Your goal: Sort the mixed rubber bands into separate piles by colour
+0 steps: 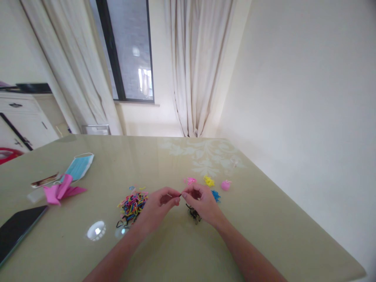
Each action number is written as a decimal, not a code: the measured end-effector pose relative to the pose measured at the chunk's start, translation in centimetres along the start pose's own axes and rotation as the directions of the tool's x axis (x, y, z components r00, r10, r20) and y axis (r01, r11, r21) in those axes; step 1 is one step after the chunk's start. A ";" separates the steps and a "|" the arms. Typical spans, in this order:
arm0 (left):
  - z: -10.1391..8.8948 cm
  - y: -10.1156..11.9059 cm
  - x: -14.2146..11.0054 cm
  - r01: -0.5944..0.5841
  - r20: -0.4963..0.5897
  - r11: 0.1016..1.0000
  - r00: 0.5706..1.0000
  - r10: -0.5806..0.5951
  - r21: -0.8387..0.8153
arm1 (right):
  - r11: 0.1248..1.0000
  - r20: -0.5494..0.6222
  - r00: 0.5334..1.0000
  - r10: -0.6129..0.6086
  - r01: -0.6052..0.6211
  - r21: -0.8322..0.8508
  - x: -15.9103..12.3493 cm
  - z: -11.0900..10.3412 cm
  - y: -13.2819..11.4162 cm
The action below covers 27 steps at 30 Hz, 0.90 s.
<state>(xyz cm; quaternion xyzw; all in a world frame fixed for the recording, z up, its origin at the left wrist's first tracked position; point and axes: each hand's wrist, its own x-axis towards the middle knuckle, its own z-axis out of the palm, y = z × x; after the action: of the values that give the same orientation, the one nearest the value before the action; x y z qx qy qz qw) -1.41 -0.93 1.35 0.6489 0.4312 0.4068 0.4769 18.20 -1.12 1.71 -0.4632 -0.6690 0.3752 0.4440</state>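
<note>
My left hand point(160, 205) and my right hand point(201, 201) meet over the table, fingertips pinched. Between them is a small dark piece point(180, 196), which looks like a black rubber band. A mixed heap of colourful rubber bands point(132, 205) lies just left of my left hand. Partly under my right hand sits a pile of black rubber bands point(194, 214). Around that hand are small piles of blue bands point(216, 196), yellow bands point(209, 180) and pink bands point(190, 180), plus a pinkish-purple clump point(226, 185).
On the left of the glossy table point(164, 250) lie a blue face mask point(78, 166), a folded pink paper shape point(63, 191) and a dark tablet-like device point(20, 229). A small clear object point(234, 161) stands at the back right. A wall point(308, 98) borders the right edge.
</note>
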 end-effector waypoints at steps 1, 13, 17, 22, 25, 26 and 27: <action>0.1 0.0 0.0 -0.010 -0.004 1.000 1.000 0.010 0.022 | 1.000 -0.001 1.000 -0.003 0.003 -0.006 0.0 0.0 0.1; 0.4 -0.5 -0.2 0.005 -0.077 0.997 0.997 0.001 0.072 | 0.991 -0.017 0.999 -0.038 0.035 -0.128 -0.3 0.7 0.4; 0.1 0.1 -0.1 0.047 -0.042 0.997 0.998 -0.050 -0.062 | 0.992 -0.023 0.997 -0.067 0.064 -0.111 -0.3 0.6 0.2; 0.5 1.1 -0.4 0.103 -0.041 0.985 0.993 -0.110 -0.141 | 0.998 -0.046 0.998 -0.048 0.046 -0.038 -0.4 0.4 -0.1; 0.9 1.0 -0.4 0.093 -0.054 0.984 0.993 -0.102 -0.150 | 0.999 -0.053 0.998 -0.037 0.036 -0.019 -0.4 0.3 -0.3; 0.9 0.7 -0.3 0.085 -0.056 0.985 0.994 -0.095 -0.149 | 0.999 -0.055 0.998 -0.037 0.036 -0.017 -0.4 0.3 -0.3; 0.9 0.5 -0.3 0.081 -0.054 0.986 0.995 -0.089 -0.146 | 0.999 -0.057 0.998 -0.036 0.035 -0.015 -0.4 0.4 -0.4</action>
<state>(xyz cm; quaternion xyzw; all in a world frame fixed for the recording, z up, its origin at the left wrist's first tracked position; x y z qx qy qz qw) -0.54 -1.51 1.61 0.5813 0.4424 0.4356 0.5259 17.82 -1.67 1.83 -0.4647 -0.6668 0.3492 0.4663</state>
